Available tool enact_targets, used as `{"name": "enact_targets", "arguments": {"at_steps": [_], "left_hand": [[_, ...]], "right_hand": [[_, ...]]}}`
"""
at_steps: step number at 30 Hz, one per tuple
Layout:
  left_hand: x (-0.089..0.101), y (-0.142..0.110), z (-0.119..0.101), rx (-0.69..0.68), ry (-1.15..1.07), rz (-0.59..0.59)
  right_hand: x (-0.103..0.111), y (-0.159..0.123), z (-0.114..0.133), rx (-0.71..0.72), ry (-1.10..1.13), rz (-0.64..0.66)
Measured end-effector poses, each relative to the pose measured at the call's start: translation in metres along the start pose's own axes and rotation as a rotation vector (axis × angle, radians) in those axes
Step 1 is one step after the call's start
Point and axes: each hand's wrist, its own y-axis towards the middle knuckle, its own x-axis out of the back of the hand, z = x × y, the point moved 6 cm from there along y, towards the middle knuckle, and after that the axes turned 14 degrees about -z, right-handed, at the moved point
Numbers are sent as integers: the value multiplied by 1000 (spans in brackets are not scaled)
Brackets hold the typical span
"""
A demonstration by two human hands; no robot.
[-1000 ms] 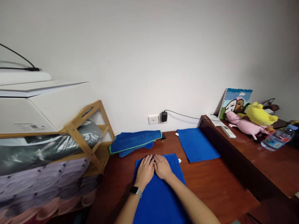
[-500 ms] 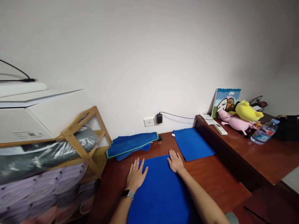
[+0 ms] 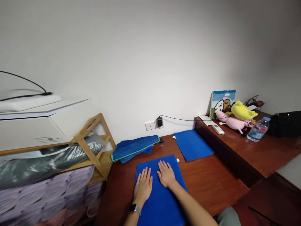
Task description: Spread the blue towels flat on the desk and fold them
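A blue cloth (image 3: 155, 197) lies spread flat on the brown wooden desk (image 3: 207, 179), with a small white tag at its far right corner. My left hand (image 3: 143, 185) rests flat on its left side, fingers stretched out; a watch (image 3: 134, 208) is on that wrist. Flat on the cloth's upper middle lies my right hand (image 3: 166, 173), its fingers apart and holding nothing. The near end of the cloth runs out of view. A second blue cloth (image 3: 194, 145) is laid flat at the back right, against the raised shelf.
Green-edged blue towels (image 3: 135, 147) lie along the wall below a socket with a black plug (image 3: 159, 121). On the raised shelf are a remote (image 3: 218, 129), plush toys (image 3: 241, 111) and a water bottle (image 3: 258, 129). A wooden rack (image 3: 91, 144) stands left.
Both hands have drawn nearer to me, and the right has shifted left onto the cloth's middle. The cloth's far corners now show uncovered. The view has turned slightly left.
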Motion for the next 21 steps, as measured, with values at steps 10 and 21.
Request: {"name": "enact_targets", "arguments": {"at_steps": [10,21], "left_hand": [[15,-3,35,95,14,-68],[30,-59,-23,-34,-47,-1]], "right_hand": [[57,-19,-68,-174,-132,-51],[22,-77,24,10,36,-37]]}}
